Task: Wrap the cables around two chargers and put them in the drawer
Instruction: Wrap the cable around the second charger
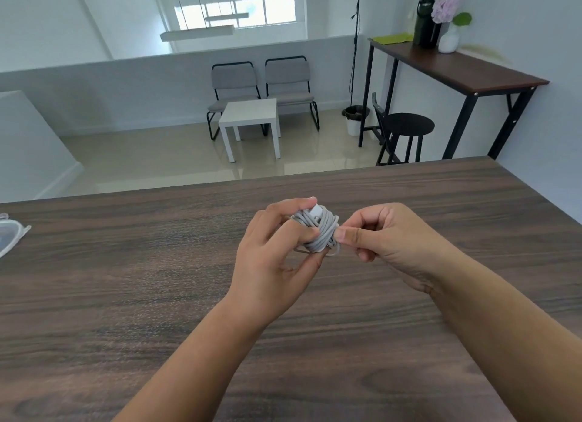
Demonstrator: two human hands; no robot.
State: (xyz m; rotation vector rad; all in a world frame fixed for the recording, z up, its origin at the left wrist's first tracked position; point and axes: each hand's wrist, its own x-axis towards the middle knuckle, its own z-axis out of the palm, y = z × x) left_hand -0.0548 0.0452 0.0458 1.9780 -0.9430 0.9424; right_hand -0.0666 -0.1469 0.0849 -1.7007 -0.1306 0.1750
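Above the table [126, 295], two hands (left [277, 258], right [387, 239]) grip one cable-wrapped charger [318, 229].

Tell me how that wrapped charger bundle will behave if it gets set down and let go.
The charger bundle is probably light, since fingertips alone hold it up. Its cable looks springy: a loop strays underneath, so turns may loosen once the right hand releases. Its lumpy shape seems unlikely to roll.

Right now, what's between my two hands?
The head view shows the white charger wound in its cable, held above the table: left hand grips it, right hand pinches its right side.
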